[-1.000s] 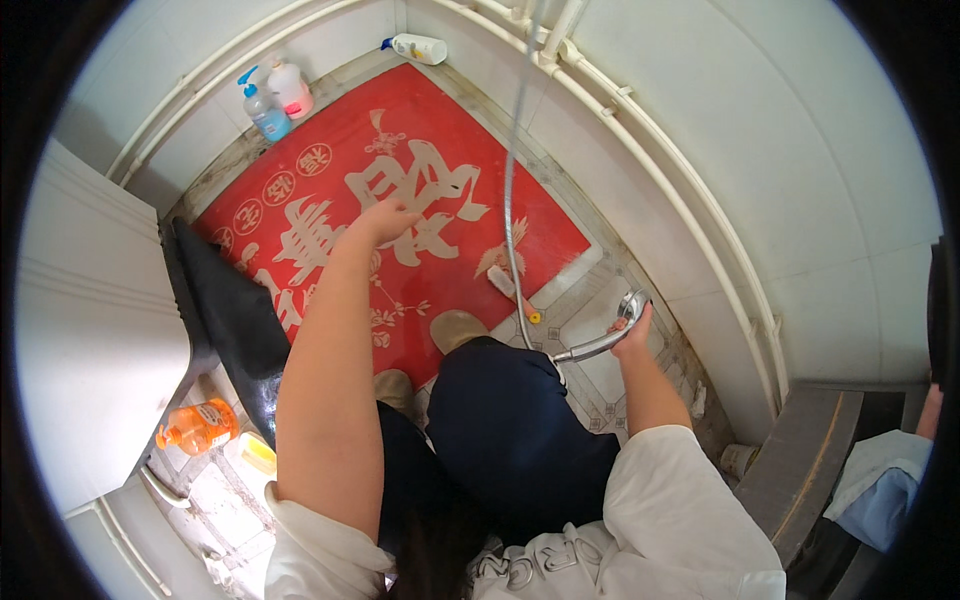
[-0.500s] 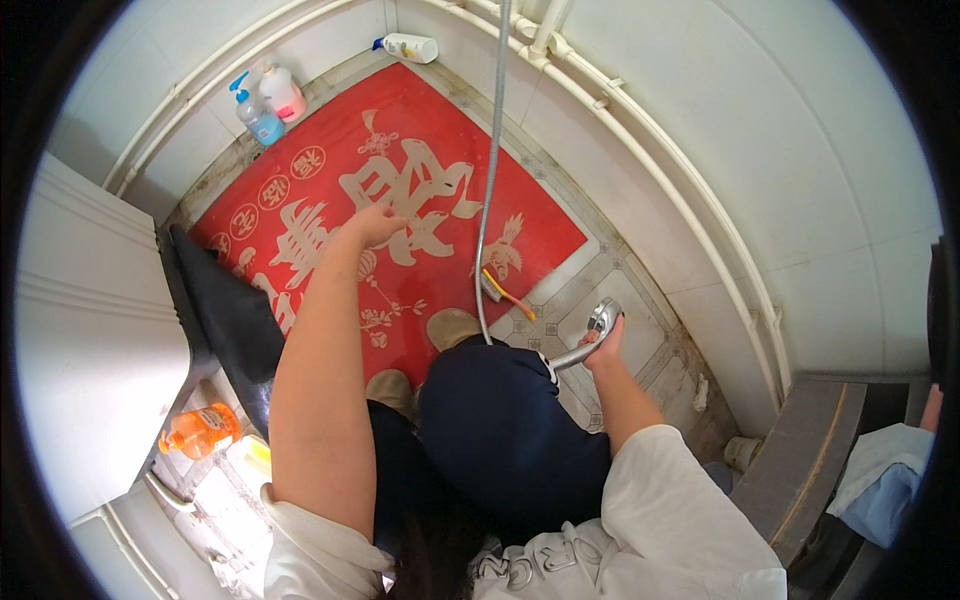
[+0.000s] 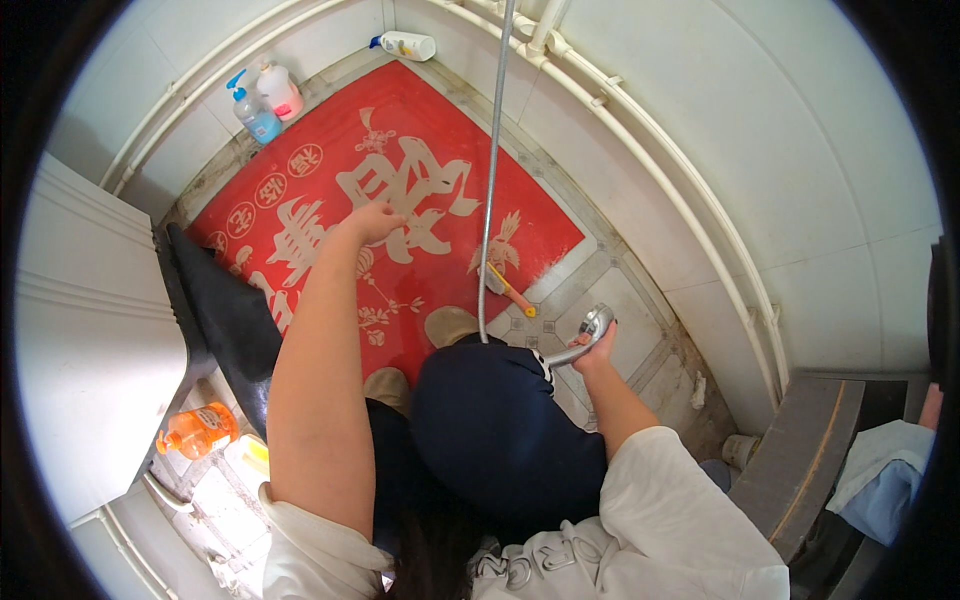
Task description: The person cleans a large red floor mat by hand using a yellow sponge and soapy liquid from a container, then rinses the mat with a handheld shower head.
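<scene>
My right hand [image 3: 597,347] is wrapped around the handle of a chrome shower head [image 3: 596,320], beside my right knee. Its grey metal hose [image 3: 494,160] hangs from above and passes behind my knee. My left hand [image 3: 377,222] reaches out above a red mat [image 3: 330,120] with large pale characters; its fingers are loosely bent and nothing shows in them. A scrub brush [image 3: 515,294] with a yellow and red handle lies across the mat's right edge, its bristle end partly behind the hose. Whitish wet streaks mark the mat's edge near it.
Two pump bottles, one blue [image 3: 258,118] and one pink [image 3: 281,95], stand by the far left wall. A white bottle [image 3: 408,45] lies in the far corner. An orange bottle [image 3: 205,430] lies at left by a white cabinet [image 3: 100,330]. Pipes [image 3: 680,190] run along the right wall.
The shower head in my right hand has tilted and shifted slightly. Whitish streaks now show at the mat's right edge, and the brush looks slightly turned. My left hand is nearly still.
</scene>
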Motion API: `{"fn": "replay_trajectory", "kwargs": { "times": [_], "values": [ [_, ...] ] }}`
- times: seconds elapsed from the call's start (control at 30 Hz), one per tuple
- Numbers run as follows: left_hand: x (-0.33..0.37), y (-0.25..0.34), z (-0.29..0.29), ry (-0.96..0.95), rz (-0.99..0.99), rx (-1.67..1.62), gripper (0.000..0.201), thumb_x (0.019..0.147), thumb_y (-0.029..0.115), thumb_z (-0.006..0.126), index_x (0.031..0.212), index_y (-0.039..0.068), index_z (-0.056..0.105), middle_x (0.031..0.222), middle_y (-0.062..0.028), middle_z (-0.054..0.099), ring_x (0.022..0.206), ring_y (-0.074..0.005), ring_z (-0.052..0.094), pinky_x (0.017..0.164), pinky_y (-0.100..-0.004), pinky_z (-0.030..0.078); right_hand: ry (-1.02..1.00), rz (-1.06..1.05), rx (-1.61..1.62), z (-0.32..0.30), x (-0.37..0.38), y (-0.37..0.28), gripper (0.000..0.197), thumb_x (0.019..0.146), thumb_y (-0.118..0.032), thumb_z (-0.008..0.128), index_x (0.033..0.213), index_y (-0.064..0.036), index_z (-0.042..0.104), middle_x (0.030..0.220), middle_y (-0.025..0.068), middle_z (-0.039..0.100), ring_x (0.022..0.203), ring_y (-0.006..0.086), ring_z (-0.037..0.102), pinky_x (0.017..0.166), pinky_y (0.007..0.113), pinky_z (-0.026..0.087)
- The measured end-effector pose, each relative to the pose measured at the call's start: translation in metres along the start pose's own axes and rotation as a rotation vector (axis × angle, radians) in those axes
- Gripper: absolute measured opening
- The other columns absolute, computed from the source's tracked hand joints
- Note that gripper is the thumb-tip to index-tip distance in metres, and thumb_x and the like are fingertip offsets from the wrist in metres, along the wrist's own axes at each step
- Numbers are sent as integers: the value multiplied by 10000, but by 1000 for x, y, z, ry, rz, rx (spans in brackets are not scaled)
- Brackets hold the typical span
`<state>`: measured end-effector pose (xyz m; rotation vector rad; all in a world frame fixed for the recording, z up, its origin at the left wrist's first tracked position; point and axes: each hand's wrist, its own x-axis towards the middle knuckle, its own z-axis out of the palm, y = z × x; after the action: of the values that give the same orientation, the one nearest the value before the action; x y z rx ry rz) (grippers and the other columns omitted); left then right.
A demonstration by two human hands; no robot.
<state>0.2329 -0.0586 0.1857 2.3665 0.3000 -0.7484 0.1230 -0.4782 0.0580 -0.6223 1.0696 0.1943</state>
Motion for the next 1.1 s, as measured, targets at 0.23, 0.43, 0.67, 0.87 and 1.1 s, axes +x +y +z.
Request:
{"fn": "replay_trajectory", "kwargs": {
  "times": [0.23,0.43,0.67,0.87,1.1],
  "values": [
    [3,-8,1,-11,-14,-42,553,777,367,544,1183,5,448,1189,-171,480,1113,-273,450,918,-348,357,-124,35,-27,28,-3,15,549,736,-686,328,604,-159,414,405,-10,339,375,146,335,443,295,309],
    [-9,6,18,173,4,192,429,762,299,546,1098,35,511,1071,-168,549,990,-290,528,822,-380,421,-46,-98,121,7,21,-7,544,733,-697,305,629,-178,430,403,-7,336,383,159,330,448,304,309],
    [8,91,167,201,558,266,246,711,186,550,940,97,567,931,-112,569,926,-260,541,760,-366,456,47,-27,243,-30,26,-6,532,723,-703,328,729,-188,461,392,-17,319,371,139,355,417,309,322],
    [87,128,249,122,397,444,565,695,236,572,1161,-37,405,1167,-207,448,1068,-300,461,803,-350,442,136,-2,110,-13,16,5,522,722,-691,349,639,-185,448,384,-10,312,367,147,347,420,311,319],
    [116,106,306,70,170,717,800,729,332,565,1297,-83,183,1333,-290,201,1200,-420,280,856,-502,381,113,5,139,10,36,7,544,708,-705,358,551,-186,395,406,-14,334,368,153,332,449,306,331]
  ]
}}
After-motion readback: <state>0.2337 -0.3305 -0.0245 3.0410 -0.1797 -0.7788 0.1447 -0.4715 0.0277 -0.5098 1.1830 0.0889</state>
